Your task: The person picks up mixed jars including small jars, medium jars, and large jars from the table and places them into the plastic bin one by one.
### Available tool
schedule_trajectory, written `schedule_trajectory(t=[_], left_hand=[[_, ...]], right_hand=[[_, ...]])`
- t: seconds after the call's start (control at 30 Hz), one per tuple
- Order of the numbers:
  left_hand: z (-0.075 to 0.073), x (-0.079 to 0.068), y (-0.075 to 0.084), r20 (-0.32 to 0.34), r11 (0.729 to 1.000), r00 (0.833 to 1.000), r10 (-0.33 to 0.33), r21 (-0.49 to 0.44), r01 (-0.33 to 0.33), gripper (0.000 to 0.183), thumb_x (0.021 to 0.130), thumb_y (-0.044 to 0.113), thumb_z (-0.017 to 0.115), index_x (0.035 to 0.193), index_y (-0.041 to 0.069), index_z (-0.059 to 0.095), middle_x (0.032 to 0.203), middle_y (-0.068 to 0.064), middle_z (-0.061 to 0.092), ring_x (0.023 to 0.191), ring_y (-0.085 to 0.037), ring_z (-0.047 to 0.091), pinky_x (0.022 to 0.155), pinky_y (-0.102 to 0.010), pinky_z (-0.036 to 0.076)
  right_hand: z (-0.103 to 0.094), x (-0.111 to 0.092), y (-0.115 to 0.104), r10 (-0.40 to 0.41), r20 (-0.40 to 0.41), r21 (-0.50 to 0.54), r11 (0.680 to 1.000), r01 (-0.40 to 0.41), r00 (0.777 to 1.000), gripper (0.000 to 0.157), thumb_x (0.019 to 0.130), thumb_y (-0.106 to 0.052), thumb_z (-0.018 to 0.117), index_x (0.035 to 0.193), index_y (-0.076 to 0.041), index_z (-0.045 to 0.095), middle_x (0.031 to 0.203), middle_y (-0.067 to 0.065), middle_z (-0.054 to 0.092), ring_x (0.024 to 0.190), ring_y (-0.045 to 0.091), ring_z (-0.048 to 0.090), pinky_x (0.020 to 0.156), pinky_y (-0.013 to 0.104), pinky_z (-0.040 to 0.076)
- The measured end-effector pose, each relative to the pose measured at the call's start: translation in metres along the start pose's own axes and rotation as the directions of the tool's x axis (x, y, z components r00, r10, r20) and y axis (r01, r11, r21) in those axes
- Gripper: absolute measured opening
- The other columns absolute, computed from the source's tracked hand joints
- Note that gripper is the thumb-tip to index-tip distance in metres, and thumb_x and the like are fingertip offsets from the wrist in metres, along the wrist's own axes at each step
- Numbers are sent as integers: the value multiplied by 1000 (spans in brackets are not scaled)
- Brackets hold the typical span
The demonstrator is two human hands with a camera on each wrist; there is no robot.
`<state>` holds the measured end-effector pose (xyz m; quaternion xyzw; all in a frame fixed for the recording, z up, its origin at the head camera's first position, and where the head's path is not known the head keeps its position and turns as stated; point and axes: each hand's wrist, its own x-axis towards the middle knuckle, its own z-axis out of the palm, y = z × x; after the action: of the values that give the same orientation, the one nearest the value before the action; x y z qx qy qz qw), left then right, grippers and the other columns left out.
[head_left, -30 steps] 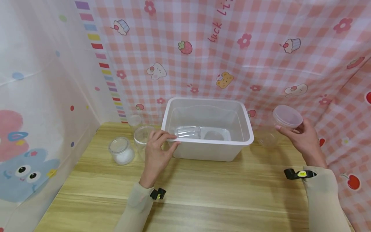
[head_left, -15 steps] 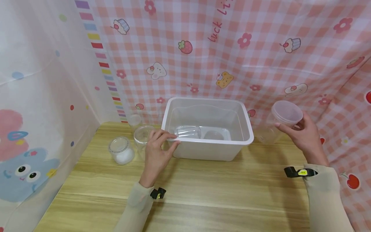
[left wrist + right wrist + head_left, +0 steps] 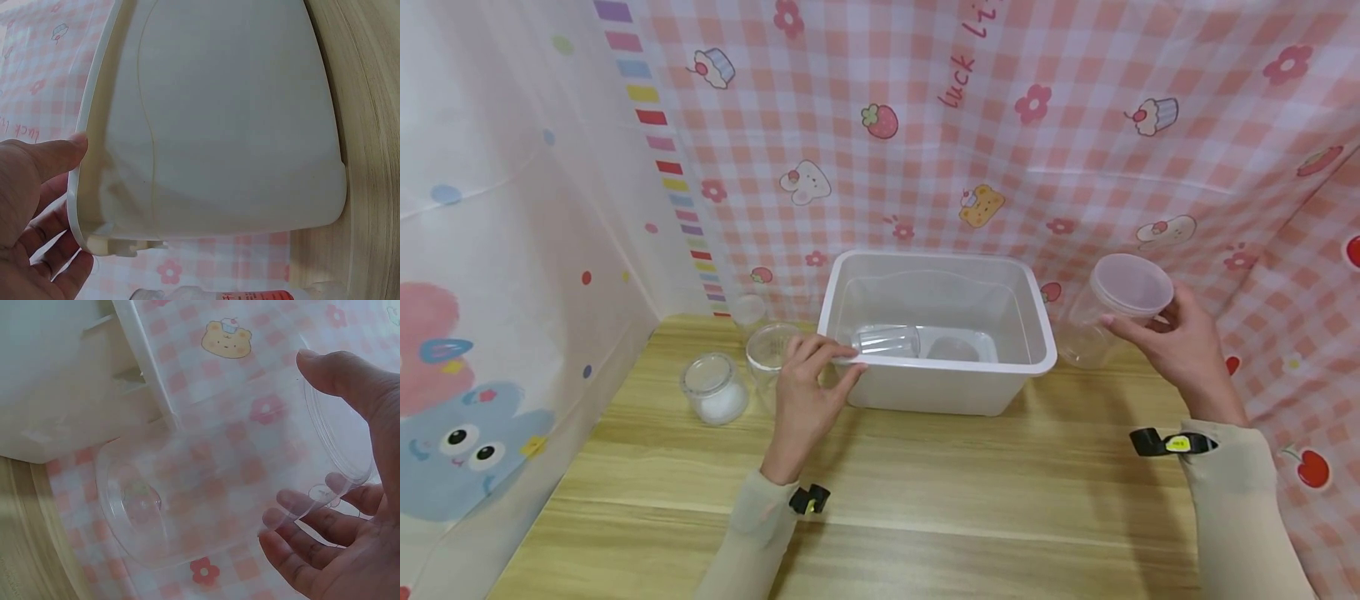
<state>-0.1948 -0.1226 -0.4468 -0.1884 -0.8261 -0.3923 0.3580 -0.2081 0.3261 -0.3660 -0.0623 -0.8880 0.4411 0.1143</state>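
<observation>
My left hand [image 3: 808, 392] pinches the front left rim of a white plastic bin [image 3: 936, 390], thumb on the outer side and fingers over the edge. In the left wrist view the thumb lies across the rim of the bin [image 3: 237, 125]. Right of the bin, my right hand [image 3: 1183, 354] grips a tall clear plastic jar [image 3: 1086, 333] near its top, just below a pale, translucent lid [image 3: 1133, 283]. The right wrist view shows the see-through jar [image 3: 206, 481] with its base end close to the bin's side. A clear ribbed container [image 3: 889, 342] lies inside the bin.
Left of the bin stand a short clear jar with white contents [image 3: 715, 392], a taller clear jar [image 3: 767, 354] partly behind my left hand, and a slim clear container [image 3: 749, 310]. A pink checked cloth [image 3: 925, 167] hangs behind the wooden table [image 3: 940, 492].
My right hand has lifted the clear jar slightly and then brought it left, closer to the bin. The left hand stays on the rim.
</observation>
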Motion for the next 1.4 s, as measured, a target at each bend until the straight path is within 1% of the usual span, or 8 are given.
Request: schedule_trajectory(t=[0.23,0.43,0.5,0.6,0.7,0.83,1.2,1.4], left_hand=[[2,0,-1,-6,1000,1000,-1,0,1,22,76,18,92,92,10,78,92,-4,71,92,-24,55,81,-34,45],[1,0,1,1,1000,1000,-14,0,14,21,78,18,91,93,11,79,93,-4,71,93,-24,55,81,-34,45],[0,0,1,7,1000,1000,-16,3,16,21,79,19,91,94,11,79,93,-4,71,93,-24,55,82,-34,45],[0,0,1,12,1000,1000,-15,5,15,20,80,20,90,94,12,79,93,-3,71,94,-24,55,82,-34,45],[0,0,1,10,1000,1000,-11,3,11,20,80,21,90,94,12,79,93,-3,71,94,-24,56,83,-34,45],[0,0,1,8,1000,1000,-8,1,8,20,80,20,90,94,12,78,93,-4,71,93,-25,56,83,-35,46],[-1,0,2,4,1000,1000,-11,5,11,21,78,17,91,94,11,79,92,-4,71,93,-24,56,81,-34,46],[0,0,2,1,1000,1000,-6,7,6,22,77,17,92,93,10,78,93,-4,71,93,-24,55,80,-34,46]], right_hand=[[1,1,-4,-4,0,21,1000,4,1000,82,86,-44,82,155,-32,39,143,1,53,113,4,52,81,7,45],[5,3,-11,-61,3,61,996,61,998,82,86,-36,84,155,-36,40,142,-3,53,114,3,53,85,7,44],[7,2,-14,-67,-2,54,996,68,998,82,85,-36,84,154,-37,40,140,-3,54,113,3,53,87,10,45],[7,1,-18,-65,-9,18,998,65,998,83,84,-40,85,154,-39,40,142,-1,53,116,4,52,96,23,46],[8,1,-23,-70,-11,1,998,70,997,84,83,-41,85,154,-41,40,144,1,53,117,4,51,97,29,46],[8,2,-28,-106,-18,2,994,106,994,84,82,-38,87,153,-40,41,144,0,54,116,4,52,91,20,44],[7,0,-55,-272,-72,37,961,276,960,84,78,-22,91,150,-32,48,140,-4,58,116,3,52,95,18,41],[11,5,-71,-291,-52,44,955,294,955,84,76,-22,93,148,-32,51,138,-4,59,115,4,53,94,17,44]])
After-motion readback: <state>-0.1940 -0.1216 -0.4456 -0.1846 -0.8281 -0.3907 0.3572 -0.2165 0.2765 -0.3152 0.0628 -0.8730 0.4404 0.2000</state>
